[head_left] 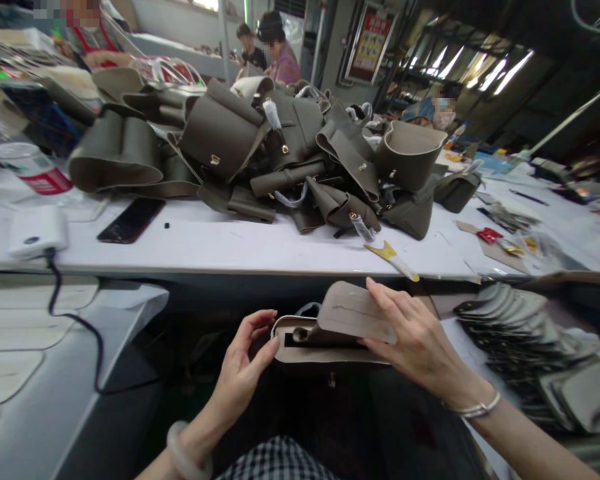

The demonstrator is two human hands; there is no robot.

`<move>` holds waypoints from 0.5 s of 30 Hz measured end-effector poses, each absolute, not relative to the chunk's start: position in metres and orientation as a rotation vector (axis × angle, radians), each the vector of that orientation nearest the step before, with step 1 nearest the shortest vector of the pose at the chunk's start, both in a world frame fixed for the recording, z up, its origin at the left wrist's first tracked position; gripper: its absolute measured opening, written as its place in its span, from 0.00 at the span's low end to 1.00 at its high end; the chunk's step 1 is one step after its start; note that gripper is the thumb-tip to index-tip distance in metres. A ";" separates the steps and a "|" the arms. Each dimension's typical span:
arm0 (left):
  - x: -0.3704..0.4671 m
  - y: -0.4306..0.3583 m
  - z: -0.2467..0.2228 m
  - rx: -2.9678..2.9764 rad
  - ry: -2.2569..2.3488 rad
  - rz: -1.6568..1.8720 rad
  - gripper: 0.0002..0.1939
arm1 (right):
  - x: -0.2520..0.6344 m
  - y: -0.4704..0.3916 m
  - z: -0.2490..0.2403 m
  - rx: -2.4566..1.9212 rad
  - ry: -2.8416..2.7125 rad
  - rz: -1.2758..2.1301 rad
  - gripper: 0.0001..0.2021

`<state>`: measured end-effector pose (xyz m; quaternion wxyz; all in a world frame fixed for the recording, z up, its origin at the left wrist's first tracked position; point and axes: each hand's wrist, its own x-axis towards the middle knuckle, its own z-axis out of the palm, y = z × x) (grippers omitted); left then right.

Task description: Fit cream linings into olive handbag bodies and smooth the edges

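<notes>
A dark handbag point(300, 353) with a pale lining rests low in front of me, below the table edge, its mouth facing up. My left hand point(245, 360) curls around the bag's left end, thumb on the rim. A beige rounded panel point(357, 313), which looks like the bag's flap, stands raised over the right part of the opening. My right hand point(410, 333) pinches this panel at its right end between thumb and fingers. A small metal clasp point(332, 379) shows on the bag's near side. The bag's right end is hidden behind my right hand.
On the white table point(220, 247) lies a heap of dark unfinished handbags point(220, 133). Nearby are a phone point(133, 220), a white charger point(39, 230) with a black cable, and a yellow tool point(393, 259). Stacked flap pieces point(510, 333) sit at right. Several people work behind.
</notes>
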<state>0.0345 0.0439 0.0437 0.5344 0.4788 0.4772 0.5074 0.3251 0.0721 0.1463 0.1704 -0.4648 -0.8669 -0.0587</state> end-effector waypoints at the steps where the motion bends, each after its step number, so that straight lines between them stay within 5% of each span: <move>1: 0.034 0.045 0.046 1.206 1.156 1.214 0.19 | 0.326 0.070 0.147 -1.345 -2.507 -0.193 0.40; 8: 0.041 0.052 0.043 1.072 1.127 1.156 0.20 | 0.302 0.060 0.142 -1.407 -2.628 -0.288 0.46; 15: 0.049 0.051 0.016 0.722 1.122 1.071 0.22 | 0.298 0.077 0.122 -1.279 -2.769 0.091 0.50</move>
